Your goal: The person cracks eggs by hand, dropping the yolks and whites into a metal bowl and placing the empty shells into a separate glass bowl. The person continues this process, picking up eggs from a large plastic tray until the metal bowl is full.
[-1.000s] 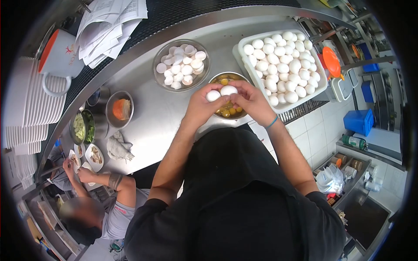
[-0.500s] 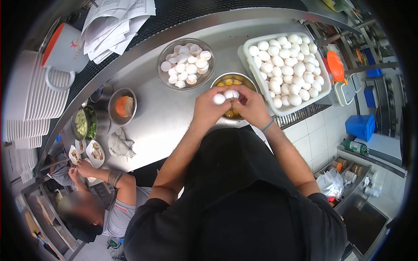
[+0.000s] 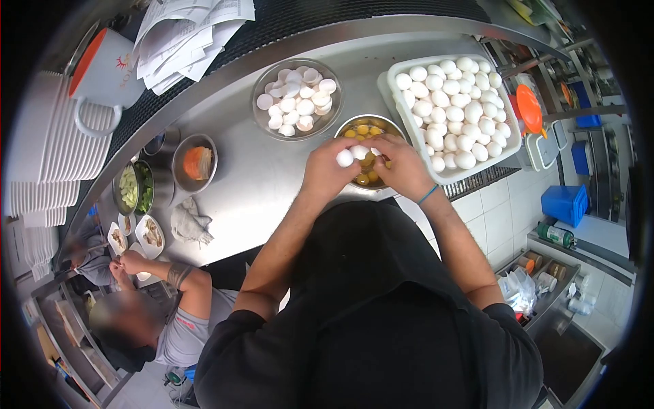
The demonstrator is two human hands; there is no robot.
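Over a metal bowl (image 3: 345, 127) of cracked eggs with yellow yolks, my two hands are close together. My left hand (image 3: 330, 165) is closed on a white egg (image 3: 345, 158) and on a piece of shell beside it. My right hand (image 3: 403, 165), with a blue band at its wrist, has its fingers curled round another piece of shell (image 3: 374, 151). Up and to the left stands a clear bowl (image 3: 257, 116) of empty eggshells. A white tub (image 3: 516, 136) full of whole eggs is right of the metal bowl.
At the left, a co-worker in a grey shirt (image 3: 187, 334) handles something by small white dishes (image 3: 150, 235). A grey cloth (image 3: 191, 221), a metal bowl of orange food (image 3: 196, 162) and vegetable containers (image 3: 128, 187) stand nearby. Plates (image 3: 58, 129) and a mug (image 3: 109, 68) are upper left.
My hands have moved apart, and the cracked egg between them is now opened into separate shell pieces. The whole view has shifted slightly.
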